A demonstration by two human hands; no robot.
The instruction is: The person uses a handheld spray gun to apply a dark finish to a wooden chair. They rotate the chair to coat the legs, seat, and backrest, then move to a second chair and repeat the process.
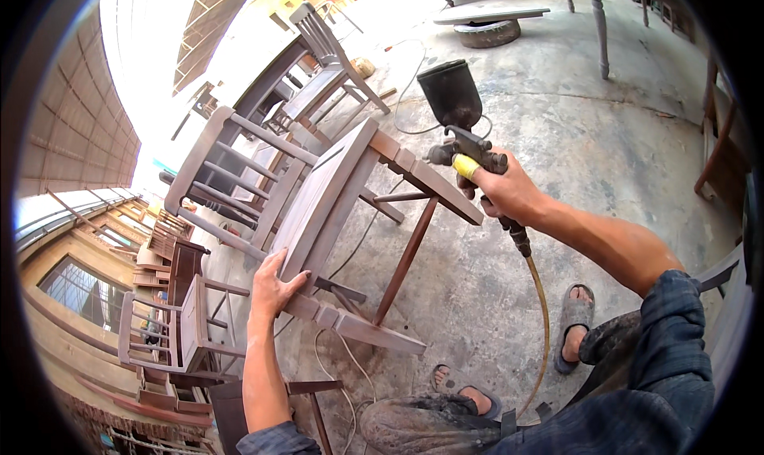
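Note:
A wooden chair (pixel 306 208) with a grey-brown finish stands tipped in front of me, its slatted back to the left and its legs pointing right. At the near edge of its seat, my left hand (pixel 274 284) grips the wood, thumb on one side and fingers over the other. My right hand (pixel 509 186) is closed around a spray gun (pixel 475 149) with a black paint cup (pixel 450 93) on top. Yellow wrapping covers one finger of that hand. The gun's nozzle points left toward the chair, apart from it. A yellowish hose (pixel 543 320) runs down from the handle.
More chairs (pixel 195 324) stand at the left, and another chair (pixel 322 77) is beyond mine. A tyre (pixel 488 33) with a board on it lies at the back. Thin cables (pixel 362 252) trail over the concrete floor (pixel 613 161). Furniture (pixel 720 129) lines the right.

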